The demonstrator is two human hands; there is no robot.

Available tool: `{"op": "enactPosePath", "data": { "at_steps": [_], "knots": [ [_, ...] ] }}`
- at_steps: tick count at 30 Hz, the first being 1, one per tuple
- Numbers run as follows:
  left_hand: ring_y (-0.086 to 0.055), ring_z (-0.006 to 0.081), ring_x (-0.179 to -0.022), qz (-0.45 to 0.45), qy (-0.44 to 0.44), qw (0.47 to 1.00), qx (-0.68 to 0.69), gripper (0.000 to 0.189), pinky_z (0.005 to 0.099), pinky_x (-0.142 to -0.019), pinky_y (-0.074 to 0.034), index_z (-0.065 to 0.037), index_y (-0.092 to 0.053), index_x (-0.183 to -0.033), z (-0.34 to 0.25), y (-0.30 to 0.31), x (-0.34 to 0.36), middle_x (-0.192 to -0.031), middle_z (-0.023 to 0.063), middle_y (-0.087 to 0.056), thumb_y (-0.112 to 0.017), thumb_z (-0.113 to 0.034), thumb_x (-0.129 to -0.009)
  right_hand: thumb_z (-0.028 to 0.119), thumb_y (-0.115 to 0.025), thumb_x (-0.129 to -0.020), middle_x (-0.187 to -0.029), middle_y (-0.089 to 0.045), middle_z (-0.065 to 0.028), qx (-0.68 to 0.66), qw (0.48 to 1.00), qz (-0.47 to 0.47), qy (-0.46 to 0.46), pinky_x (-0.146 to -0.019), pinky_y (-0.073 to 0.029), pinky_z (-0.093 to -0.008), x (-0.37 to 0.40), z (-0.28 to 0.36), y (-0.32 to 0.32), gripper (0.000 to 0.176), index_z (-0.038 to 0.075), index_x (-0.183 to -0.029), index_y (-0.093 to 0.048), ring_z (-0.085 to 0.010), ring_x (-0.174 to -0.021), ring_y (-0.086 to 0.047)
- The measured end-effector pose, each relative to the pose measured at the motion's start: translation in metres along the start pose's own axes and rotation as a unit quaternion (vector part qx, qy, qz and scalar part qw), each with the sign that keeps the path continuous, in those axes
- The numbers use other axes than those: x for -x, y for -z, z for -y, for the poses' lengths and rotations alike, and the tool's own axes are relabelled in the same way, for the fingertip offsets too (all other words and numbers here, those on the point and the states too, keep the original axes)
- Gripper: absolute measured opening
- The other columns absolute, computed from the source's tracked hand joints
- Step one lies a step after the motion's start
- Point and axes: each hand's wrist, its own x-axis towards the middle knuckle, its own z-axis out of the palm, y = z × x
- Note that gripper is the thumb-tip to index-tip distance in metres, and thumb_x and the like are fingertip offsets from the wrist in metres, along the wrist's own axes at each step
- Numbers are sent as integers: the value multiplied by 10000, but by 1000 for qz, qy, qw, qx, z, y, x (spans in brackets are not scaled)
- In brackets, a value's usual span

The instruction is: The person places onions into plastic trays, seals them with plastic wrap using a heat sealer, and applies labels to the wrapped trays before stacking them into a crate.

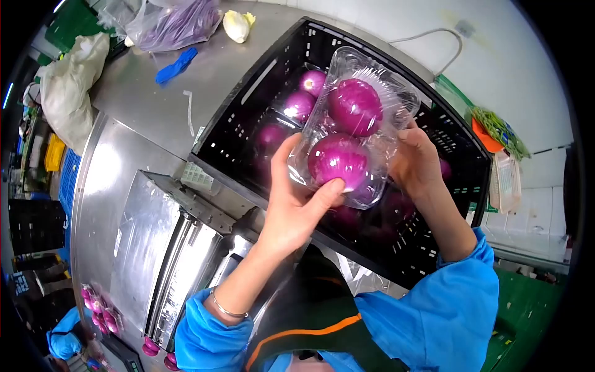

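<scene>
Both hands hold a clear plastic tray of purple onions (339, 160), tilted above a black crate (232, 180). Two large onions show through its shiny wrap. My left hand (297, 201) grips the near left corner, its thumb pressed on the wrap over the lower onion. On the right side of the tray is my right hand (416, 158), its fingers partly hidden behind the plastic. More wrapped purple onions (299, 105) lie inside the crate beneath, partly covered by the held tray.
Left of the crate stands a metal wrapping machine (149, 235) on the steel table. Behind are a blue glove (176, 66), a pale vegetable (237, 26) and a bag of purple produce (173, 25). Green vegetables (499, 130) lie at right. A co-worker's blue sleeve (65, 335) shows lower left.
</scene>
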Motion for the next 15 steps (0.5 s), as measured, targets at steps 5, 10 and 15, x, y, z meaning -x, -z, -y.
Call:
{"op": "enactPosePath", "data": {
  "at_steps": [5,10,15],
  "knots": [
    [-458,247,-1115,77,-116,988,-64,723,388,-927,-418,-100,-177,-1339,31,-6,12,-1256,139,-356,-620,35,-785,234,-517,-845,-1177,-491,-87,5,999,1,-39,-820,-457,-403,23,12,-1,479,92,-1271,-350,-229,-998,-542],
    [-501,278,-1084,81,-155,893,-414,602,369,-889,-423,-64,-344,-1285,21,-18,28,-1177,181,-503,-655,-58,-771,455,-451,-885,-979,-578,-56,164,969,-187,3,-673,-451,-287,40,28,20,481,93,-1202,-443,-134,-828,-551],
    [-591,248,-801,125,-307,695,-638,301,329,-782,-427,-26,-548,-1054,43,3,25,-985,106,-608,-600,-92,-765,467,-384,-909,-983,-602,-74,330,882,-329,-71,-797,-435,-278,97,83,89,501,46,-1141,-524,-153,-878,-566]
  ]
}}
